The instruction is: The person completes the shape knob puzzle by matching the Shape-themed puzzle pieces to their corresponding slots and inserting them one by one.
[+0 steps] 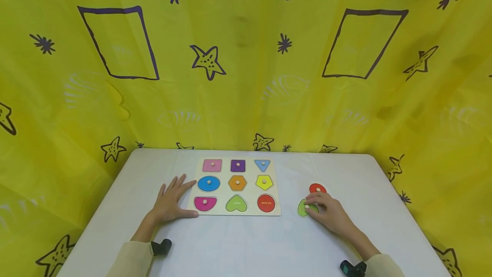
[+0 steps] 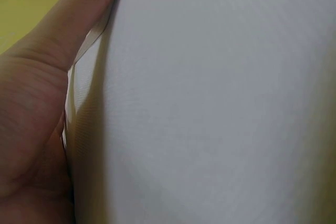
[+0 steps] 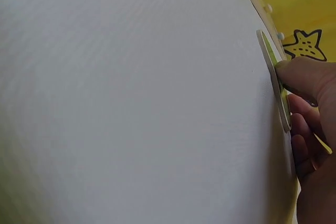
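At the board's left edge rests my left hand (image 1: pixel 169 204), fingers spread, with the thumb at the near left corner. The pale wooden puzzle board (image 1: pixel 250 212) carries coloured knobbed shapes in rows; its heart recess (image 1: pixel 236 203) and circle recess (image 1: pixel 266 203) show printed words and no knobs. To the right of the board, my right hand (image 1: pixel 332 216) pinches the knob of a green heart puzzle piece (image 1: pixel 302 209). The right wrist view shows the green piece's edge (image 3: pixel 274 77) under the thumb. Just beyond it lies a red puzzle piece (image 1: pixel 316 187), partly hidden by the fingers.
A white table (image 1: pixel 238 247) lies under everything, its far edge against a yellow curtain (image 1: pixel 238 110) with drawn stars. Black wrist devices sit at the left cuff (image 1: pixel 161 247) and the right cuff (image 1: pixel 352 268).
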{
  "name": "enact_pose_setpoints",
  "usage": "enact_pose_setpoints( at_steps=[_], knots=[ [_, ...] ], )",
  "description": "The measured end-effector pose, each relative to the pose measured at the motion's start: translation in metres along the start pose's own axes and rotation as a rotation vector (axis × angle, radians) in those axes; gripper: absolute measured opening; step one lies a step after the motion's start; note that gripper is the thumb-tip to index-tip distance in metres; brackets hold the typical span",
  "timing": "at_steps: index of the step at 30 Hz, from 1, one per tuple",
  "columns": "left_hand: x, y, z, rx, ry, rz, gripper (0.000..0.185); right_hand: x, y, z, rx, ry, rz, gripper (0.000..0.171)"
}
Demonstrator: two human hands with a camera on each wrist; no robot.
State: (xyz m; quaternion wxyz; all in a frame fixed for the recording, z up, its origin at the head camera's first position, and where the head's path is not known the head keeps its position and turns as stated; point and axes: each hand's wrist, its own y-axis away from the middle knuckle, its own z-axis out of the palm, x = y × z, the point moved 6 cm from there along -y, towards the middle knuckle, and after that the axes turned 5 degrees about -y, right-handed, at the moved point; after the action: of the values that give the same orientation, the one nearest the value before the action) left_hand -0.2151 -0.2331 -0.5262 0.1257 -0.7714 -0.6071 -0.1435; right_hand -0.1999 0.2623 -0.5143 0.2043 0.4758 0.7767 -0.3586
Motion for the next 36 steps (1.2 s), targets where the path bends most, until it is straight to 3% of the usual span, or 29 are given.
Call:
enact_pose_setpoints(
  at_steps=[14,23,36],
  knots=[
    [0.002,0.000,0.000,-0.008,0.008,-0.016,0.107,0.005,0.002,-0.003,-0.047,-0.026,0.111,0.024],
    [0.002,0.000,-0.001,-0.002,0.016,-0.013,0.108,0.002,0.001,-0.002,-0.011,-0.040,0.061,0.020],
    [0.003,0.001,-0.003,-0.016,0.019,-0.004,0.106,-0.022,-0.028,0.005,-0.083,0.000,-0.011,0.020]
  ],
)
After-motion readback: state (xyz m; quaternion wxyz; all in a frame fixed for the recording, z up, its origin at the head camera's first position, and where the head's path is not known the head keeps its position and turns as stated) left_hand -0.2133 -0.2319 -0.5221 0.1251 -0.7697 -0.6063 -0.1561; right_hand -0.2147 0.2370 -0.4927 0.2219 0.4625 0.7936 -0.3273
